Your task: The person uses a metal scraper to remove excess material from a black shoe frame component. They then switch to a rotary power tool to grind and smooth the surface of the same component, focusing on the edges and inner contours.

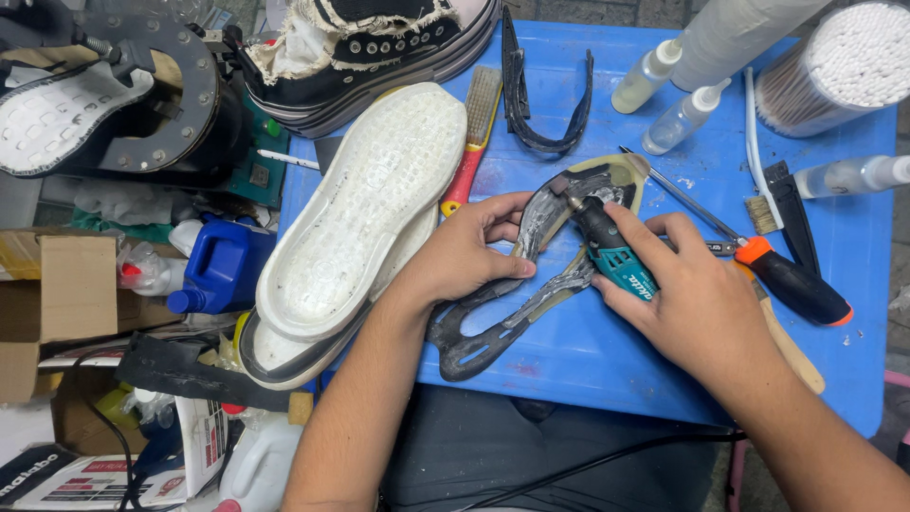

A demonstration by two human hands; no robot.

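Note:
My left hand (471, 254) grips a dark, worn shoe-sole rim (493, 327) that lies on the blue table (607, 360); thumb and fingers pinch its left side. My right hand (687, 299) holds a teal and black rotary tool (614, 248) like a pen. The tool's tip (573, 201) touches the inner edge of the rim's upper, yellowish end (621, 175).
A white rubber sole (365, 213) lies left of my hands, over another sole. Behind it are a black shoe (379, 47), a brush with a red and yellow handle (471, 133) and a black strip (545, 104). At right: squeeze bottles (678, 118), a cotton swab tub (839, 66), a screwdriver (791, 284).

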